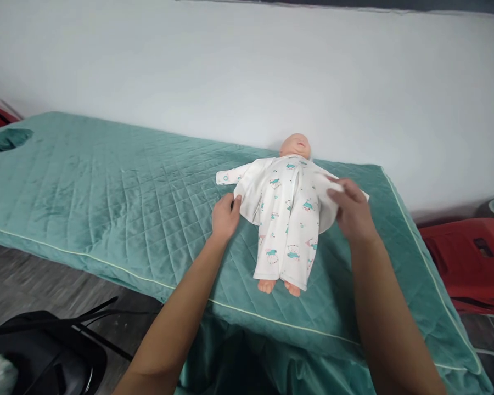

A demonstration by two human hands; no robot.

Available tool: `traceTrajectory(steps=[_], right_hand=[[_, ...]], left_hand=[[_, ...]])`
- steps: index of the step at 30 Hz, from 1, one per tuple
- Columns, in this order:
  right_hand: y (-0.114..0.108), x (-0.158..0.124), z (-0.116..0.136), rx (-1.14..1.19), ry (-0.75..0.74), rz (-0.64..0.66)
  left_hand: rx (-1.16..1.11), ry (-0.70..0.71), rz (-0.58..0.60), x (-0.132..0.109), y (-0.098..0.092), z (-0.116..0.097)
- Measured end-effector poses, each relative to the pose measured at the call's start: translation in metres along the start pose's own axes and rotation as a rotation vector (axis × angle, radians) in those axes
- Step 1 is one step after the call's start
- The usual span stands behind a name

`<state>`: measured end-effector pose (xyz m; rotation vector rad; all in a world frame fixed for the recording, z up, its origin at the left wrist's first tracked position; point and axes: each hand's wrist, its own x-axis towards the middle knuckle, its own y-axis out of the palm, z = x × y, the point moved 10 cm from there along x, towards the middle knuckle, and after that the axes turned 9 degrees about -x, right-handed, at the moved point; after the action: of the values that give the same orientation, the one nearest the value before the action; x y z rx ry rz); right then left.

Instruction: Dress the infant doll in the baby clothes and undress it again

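Observation:
A baby doll (295,145) lies on its back on a green quilted bed cover (156,181), head toward the wall and bare feet toward me. It wears white printed baby clothes (290,214), with trouser legs down to the ankles and a top spread open at the front. My left hand (226,216) pinches the edge of the top's left flap between thumb and fingers. On the other side my right hand (349,206) grips the right flap, lifting it a little off the doll. One sleeve stretches out to the left; the other is mostly hidden behind my right hand.
A white wall (230,77) runs along the bed's far side. Red plastic stools (469,258) stand beyond the right end. At the lower left a black bag (41,351) with straps rests near the bed. The cover has a face hole (8,140) at the far left.

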<state>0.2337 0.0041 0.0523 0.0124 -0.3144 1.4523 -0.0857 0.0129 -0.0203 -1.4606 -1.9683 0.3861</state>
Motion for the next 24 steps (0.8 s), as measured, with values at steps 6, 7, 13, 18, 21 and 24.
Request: traceTrajectory(steps=[6, 7, 13, 18, 21, 24], right_hand=[[0.026, 0.003, 0.027, -0.006, -0.049, 0.055], [0.020, 0.010, 0.023, -0.002, -0.042, -0.016], [0.008, 0.059, 0.018, -0.420, -0.126, -0.292], [0.031, 0.097, 0.014, -0.770, -0.128, -0.199], [0.038, 0.113, 0.000, -0.877, -0.007, -0.095], [0.039, 0.122, -0.008, -0.893, 0.053, -0.063]], left_hand=[[-0.122, -0.020, -0.031, 0.000, -0.004, 0.003], [-0.172, -0.022, -0.038, 0.001, -0.005, 0.001], [-0.439, 0.181, -0.002, 0.007, -0.010, -0.075], [-0.206, 0.715, 0.392, -0.023, 0.029, -0.169], [-0.218, 0.793, 0.506, -0.026, 0.040, -0.174], [-0.390, 0.540, 0.362, 0.018, 0.032, -0.152]])
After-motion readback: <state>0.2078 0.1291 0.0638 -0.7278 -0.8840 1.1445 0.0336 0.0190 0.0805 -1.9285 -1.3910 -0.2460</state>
